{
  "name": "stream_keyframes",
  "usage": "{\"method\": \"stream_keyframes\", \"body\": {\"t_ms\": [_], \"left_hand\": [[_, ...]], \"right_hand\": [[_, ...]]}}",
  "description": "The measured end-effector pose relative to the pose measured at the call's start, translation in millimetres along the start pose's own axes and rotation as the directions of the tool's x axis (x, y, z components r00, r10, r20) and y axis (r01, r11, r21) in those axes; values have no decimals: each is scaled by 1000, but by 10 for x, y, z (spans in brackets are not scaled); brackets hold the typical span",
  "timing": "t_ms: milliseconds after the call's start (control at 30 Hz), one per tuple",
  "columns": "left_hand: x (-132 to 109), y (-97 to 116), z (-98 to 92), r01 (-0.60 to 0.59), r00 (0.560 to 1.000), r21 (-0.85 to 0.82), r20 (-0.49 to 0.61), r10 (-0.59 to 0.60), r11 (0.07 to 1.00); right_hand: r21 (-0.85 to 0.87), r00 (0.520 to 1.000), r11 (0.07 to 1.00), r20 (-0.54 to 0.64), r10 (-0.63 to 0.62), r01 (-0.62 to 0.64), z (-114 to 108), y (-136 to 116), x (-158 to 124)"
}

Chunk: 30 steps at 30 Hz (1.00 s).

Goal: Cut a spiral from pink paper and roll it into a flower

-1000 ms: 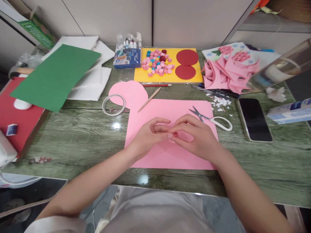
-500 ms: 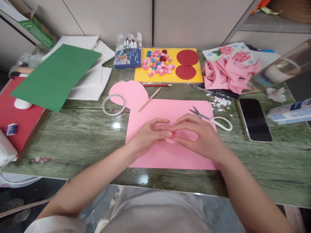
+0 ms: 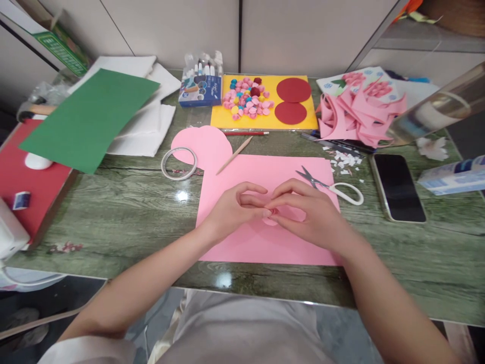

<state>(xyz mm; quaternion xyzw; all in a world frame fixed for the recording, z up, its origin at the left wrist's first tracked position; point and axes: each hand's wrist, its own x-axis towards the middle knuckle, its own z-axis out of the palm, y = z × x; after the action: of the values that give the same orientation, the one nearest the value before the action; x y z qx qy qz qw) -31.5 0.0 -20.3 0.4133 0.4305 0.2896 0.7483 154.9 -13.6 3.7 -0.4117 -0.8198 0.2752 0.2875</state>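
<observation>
My left hand point(image 3: 235, 210) and my right hand point(image 3: 316, 212) meet above a pink sheet point(image 3: 238, 246). Between their fingertips is a small pink paper roll point(image 3: 274, 211), pinched from both sides and partly covered by fingers. A pale pink curl of paper point(image 3: 270, 221) hangs just beneath it. Right beside my right hand, white-handled scissors point(image 3: 346, 193) rest with blades apart, partly over the sheet's right edge. A wooden stick point(image 3: 235, 155) with a pointed end lies across the sheet's upper left corner.
A tape roll point(image 3: 162, 164) overlaps pink paper circles point(image 3: 212, 144). Behind are a yellow pad point(image 3: 261, 124) bearing small coloured paper rolls and dark red circles, and a marker box point(image 3: 200, 91). Pink scraps point(image 3: 354, 119) and a phone point(image 3: 399, 187) are right; green paper point(image 3: 91, 119) is left.
My fingertips and the small paper roll have shifted slightly to the right, and the fingers have changed their pinch a little. The whole view has also moved slightly.
</observation>
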Motion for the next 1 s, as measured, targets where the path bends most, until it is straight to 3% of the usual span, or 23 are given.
{"method": "stream_keyframes", "body": {"t_ms": [300, 700, 833, 1000], "left_hand": [[37, -76, 29, 87, 996, -303, 20, -85, 949], [18, 51, -38, 152, 972, -109, 195, -129, 982], [19, 59, -37, 83, 983, 29, 162, -86, 996], [25, 11, -26, -12, 997, 49, 71, 8, 999]], "right_hand": [[-90, 999, 996, -31, 25, -27, 55, 3, -4], [186, 986, 975, 137, 99, -124, -56, 43, -18], [180, 980, 975, 175, 98, -130, -46, 22, -18], [48, 993, 996, 96, 65, -70, -20, 10, -3]]}}
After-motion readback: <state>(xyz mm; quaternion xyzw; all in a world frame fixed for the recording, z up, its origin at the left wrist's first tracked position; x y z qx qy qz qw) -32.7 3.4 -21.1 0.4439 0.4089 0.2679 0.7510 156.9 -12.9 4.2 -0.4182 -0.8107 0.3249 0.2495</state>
